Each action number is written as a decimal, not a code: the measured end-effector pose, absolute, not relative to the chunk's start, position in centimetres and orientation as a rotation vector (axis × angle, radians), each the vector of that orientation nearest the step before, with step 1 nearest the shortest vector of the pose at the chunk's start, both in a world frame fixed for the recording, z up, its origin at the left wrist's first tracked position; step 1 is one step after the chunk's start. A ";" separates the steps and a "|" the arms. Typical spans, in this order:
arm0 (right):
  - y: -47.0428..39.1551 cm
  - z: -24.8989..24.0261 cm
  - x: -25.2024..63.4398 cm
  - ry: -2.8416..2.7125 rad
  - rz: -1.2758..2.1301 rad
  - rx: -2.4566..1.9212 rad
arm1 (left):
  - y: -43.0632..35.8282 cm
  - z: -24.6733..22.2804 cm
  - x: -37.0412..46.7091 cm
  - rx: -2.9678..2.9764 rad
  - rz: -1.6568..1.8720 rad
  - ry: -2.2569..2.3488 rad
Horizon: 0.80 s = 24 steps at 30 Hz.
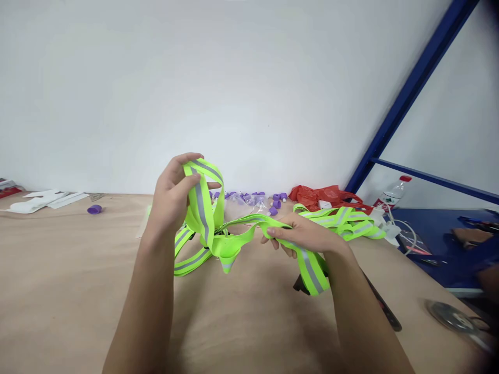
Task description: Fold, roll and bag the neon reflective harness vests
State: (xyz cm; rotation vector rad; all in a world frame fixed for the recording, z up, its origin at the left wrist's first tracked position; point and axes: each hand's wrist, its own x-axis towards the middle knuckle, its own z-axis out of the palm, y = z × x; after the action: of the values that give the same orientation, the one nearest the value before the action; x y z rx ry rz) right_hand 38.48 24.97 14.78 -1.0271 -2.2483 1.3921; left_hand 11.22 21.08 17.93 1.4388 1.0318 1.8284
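Note:
A fluorescent yellow-green strap with a grey reflective stripe hangs in loops above the table. My left hand is raised, its thumb pressing the upper loops against the fingers. Lower and to the right, my right hand pinches another stretch of the same strap between thumb and fingers. A striped tail drops below that hand, with a black buckle beside it. More strap loops lie low beside my left forearm, partly hidden by it.
Behind the hands are purple caps and a clear plastic bag. To the right are more green straps, a red bag, a bottle and a dark tool. White sheets and one purple cap lie left.

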 end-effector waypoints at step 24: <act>24.1 15.1 36.9 -2.502 0.908 -1.054 | 21.9 16.4 13.9 1.920 1.357 1.069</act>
State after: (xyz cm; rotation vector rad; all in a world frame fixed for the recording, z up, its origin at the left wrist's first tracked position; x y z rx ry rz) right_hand 36.89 24.12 15.11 -1.0538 -2.5021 0.9078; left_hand 13.95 21.90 16.44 1.9198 1.0694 1.3573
